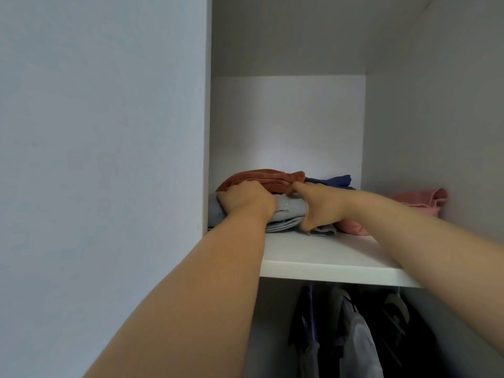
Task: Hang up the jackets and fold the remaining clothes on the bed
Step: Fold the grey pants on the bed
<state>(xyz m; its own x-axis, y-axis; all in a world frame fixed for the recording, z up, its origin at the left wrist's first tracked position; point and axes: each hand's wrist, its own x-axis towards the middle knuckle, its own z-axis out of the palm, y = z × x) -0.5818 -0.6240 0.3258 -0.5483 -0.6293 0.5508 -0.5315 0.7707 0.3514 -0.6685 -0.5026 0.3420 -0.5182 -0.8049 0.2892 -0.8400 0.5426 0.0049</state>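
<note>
Arms stretch up to the wardrobe's upper shelf [327,257], where a grey folded bundle [289,211] rests near the left wall with a rust-red garment [261,180] lying on top of it. The left grip [245,199] is curled over the bundle's left end. The right grip [317,211] clasps its right end, thumb over the top and fingers down the side, so both are closed on the cloth. A blue garment [335,181] lies behind the pile and a pink garment [420,200] beside it to the right. Below the shelf, several jackets [354,328] hang from the rail, so the hanging part looks largely done. With folded pieces already stacked here, the task seems well along, with this bundle being set in place. The bed is out of view, so I cannot tell whether clothes remain there to fold.
</note>
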